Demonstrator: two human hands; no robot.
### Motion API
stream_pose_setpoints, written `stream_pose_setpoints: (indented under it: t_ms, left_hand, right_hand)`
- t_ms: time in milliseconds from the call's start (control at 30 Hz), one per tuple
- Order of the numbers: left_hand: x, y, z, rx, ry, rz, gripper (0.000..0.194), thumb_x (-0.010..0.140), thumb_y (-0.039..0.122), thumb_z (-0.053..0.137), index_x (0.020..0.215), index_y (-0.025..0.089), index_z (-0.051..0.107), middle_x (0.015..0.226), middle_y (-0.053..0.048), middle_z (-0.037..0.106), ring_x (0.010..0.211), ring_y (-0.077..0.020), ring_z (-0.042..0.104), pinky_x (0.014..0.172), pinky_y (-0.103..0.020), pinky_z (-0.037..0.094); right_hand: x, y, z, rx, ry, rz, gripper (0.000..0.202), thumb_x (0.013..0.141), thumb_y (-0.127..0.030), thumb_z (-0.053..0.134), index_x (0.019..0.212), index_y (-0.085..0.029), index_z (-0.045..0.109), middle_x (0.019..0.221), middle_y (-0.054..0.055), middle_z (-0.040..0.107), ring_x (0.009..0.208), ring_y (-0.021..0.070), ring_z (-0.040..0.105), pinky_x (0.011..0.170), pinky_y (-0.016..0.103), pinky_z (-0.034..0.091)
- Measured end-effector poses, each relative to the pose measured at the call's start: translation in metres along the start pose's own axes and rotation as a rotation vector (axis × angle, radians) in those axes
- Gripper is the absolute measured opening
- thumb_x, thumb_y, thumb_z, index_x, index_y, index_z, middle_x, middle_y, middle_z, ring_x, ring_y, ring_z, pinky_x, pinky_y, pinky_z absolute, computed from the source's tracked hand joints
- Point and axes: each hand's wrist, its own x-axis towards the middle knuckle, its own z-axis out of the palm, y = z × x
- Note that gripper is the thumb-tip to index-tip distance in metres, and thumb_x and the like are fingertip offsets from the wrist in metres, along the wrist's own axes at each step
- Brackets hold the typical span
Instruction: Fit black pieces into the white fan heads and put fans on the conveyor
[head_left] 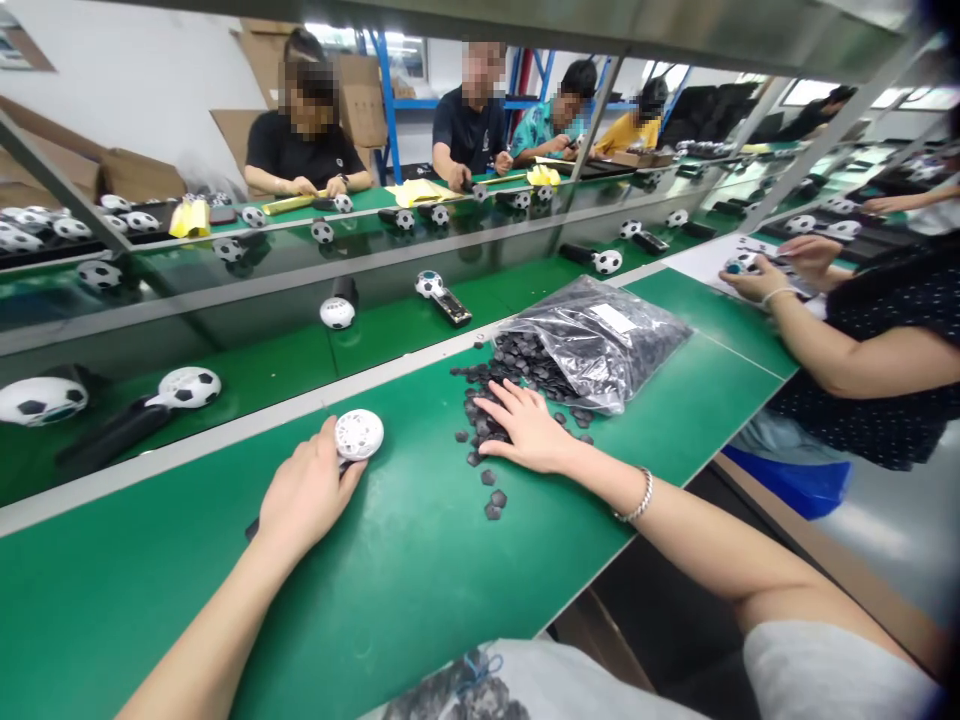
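My left hand [304,490] is wrapped round a device with a round white head [359,435], on the green table [360,600]. The dark end of its handle shows behind my wrist. My right hand [525,428] lies with fingers spread on a pile of small black pentagon pieces [525,358]. These pieces spill out of the mouth of a clear plastic bag [622,335] that has a white label. Several loose pieces [493,500] lie nearer the front, below my right hand.
Beyond the table's pale rail, a green conveyor [390,345] carries several black-handled devices with football-like heads [189,387]. A person at the right [877,320] handles a similar head. Other people sit across the line. A metal shelf [525,30] hangs overhead.
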Motion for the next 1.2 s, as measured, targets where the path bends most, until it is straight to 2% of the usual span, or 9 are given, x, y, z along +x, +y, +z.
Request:
stream_pose_setpoints:
  t_ms: [167, 267, 400, 567, 667, 733, 867, 967, 1200]
  left_hand:
    - [0.001, -0.003, -0.004, -0.042, -0.031, 0.087, 0.058, 0.086, 0.039, 0.035, 0.134, 0.007, 0.028, 0.115, -0.017, 0.056, 0.102, -0.0312, 0.054, 0.083, -0.040, 0.044]
    - [0.002, -0.004, -0.004, -0.065, -0.050, 0.122, 0.059, 0.086, 0.038, 0.036, 0.136, 0.009, 0.026, 0.115, -0.016, 0.056, 0.102, -0.0301, 0.054, 0.085, -0.040, 0.043]
    - [0.001, -0.005, -0.002, -0.083, -0.056, 0.128, 0.063, 0.085, 0.036, 0.039, 0.138, 0.008, 0.023, 0.112, -0.016, 0.056, 0.102, -0.0305, 0.053, 0.086, -0.041, 0.043]
    - [0.004, -0.006, -0.008, -0.220, -0.110, 0.133, 0.073, 0.079, 0.038, 0.048, 0.141, 0.017, 0.016, 0.127, -0.013, 0.042, 0.108, -0.0292, 0.049, 0.087, -0.038, 0.044]
    - [0.008, -0.002, -0.012, -0.293, -0.153, 0.120, 0.073, 0.078, 0.035, 0.049, 0.141, 0.026, 0.014, 0.126, -0.009, 0.041, 0.099, -0.0266, 0.055, 0.077, -0.035, 0.048]
    - [0.010, 0.003, -0.011, -0.315, -0.152, 0.121, 0.071, 0.077, 0.032, 0.050, 0.140, 0.026, 0.018, 0.122, -0.009, 0.043, 0.097, -0.0266, 0.056, 0.076, -0.035, 0.048]
    - [0.012, 0.014, -0.006, -0.366, -0.133, 0.167, 0.069, 0.075, 0.026, 0.049, 0.139, 0.026, 0.021, 0.121, -0.009, 0.044, 0.102, -0.0267, 0.053, 0.078, -0.036, 0.048]
    - [0.012, 0.020, -0.003, -0.394, -0.143, 0.194, 0.070, 0.074, 0.023, 0.048, 0.139, 0.027, 0.021, 0.122, -0.008, 0.044, 0.103, -0.0260, 0.053, 0.079, -0.035, 0.048]
    - [0.012, 0.024, 0.000, -0.465, -0.146, 0.164, 0.071, 0.074, 0.022, 0.049, 0.139, 0.026, 0.020, 0.124, -0.008, 0.042, 0.107, -0.0266, 0.051, 0.082, -0.038, 0.048]
  right_hand:
    - [0.061, 0.001, -0.011, 0.030, 0.134, 0.029, 0.033, 0.090, -0.041, 0.043, 0.109, -0.022, 0.062, 0.111, 0.007, 0.059, 0.102, 0.0206, 0.052, 0.089, 0.034, 0.039]
    - [0.094, 0.001, -0.003, -0.014, 0.096, 0.053, 0.027, 0.090, -0.033, 0.046, 0.104, -0.018, 0.064, 0.101, 0.008, 0.063, 0.093, 0.0182, 0.056, 0.082, 0.028, 0.042]
    - [0.111, -0.003, 0.013, -0.035, 0.060, 0.007, 0.023, 0.088, -0.026, 0.049, 0.095, -0.014, 0.067, 0.096, 0.011, 0.064, 0.094, 0.0224, 0.055, 0.082, 0.030, 0.041]
    - [0.113, -0.010, 0.012, -0.046, 0.044, -0.012, 0.028, 0.085, -0.005, 0.038, 0.097, -0.003, 0.064, 0.094, 0.020, 0.062, 0.095, 0.0279, 0.055, 0.083, 0.036, 0.039]
    - [0.105, -0.020, 0.001, -0.007, 0.037, -0.020, 0.029, 0.085, -0.005, 0.039, 0.102, -0.008, 0.062, 0.096, 0.016, 0.063, 0.093, 0.0246, 0.057, 0.081, 0.032, 0.042]
    - [0.092, -0.032, -0.007, 0.137, 0.015, -0.056, 0.021, 0.086, -0.012, 0.045, 0.098, -0.015, 0.062, 0.092, 0.008, 0.066, 0.086, 0.0194, 0.060, 0.077, 0.027, 0.045]
    - [0.059, -0.059, -0.017, 0.712, -0.076, -0.104, 0.016, 0.088, -0.019, 0.044, 0.099, -0.018, 0.055, 0.082, 0.002, 0.067, 0.072, 0.0137, 0.064, 0.066, 0.024, 0.050]
    - [0.044, -0.068, -0.017, 0.794, -0.110, -0.171, 0.023, 0.089, -0.017, 0.040, 0.108, -0.019, 0.053, 0.088, 0.003, 0.067, 0.077, 0.0140, 0.064, 0.070, 0.027, 0.051]
    - [0.040, -0.069, -0.010, 0.510, 0.243, -0.301, 0.018, 0.089, -0.022, 0.046, 0.090, -0.020, 0.064, 0.097, 0.007, 0.064, 0.093, 0.0211, 0.056, 0.081, 0.037, 0.046]
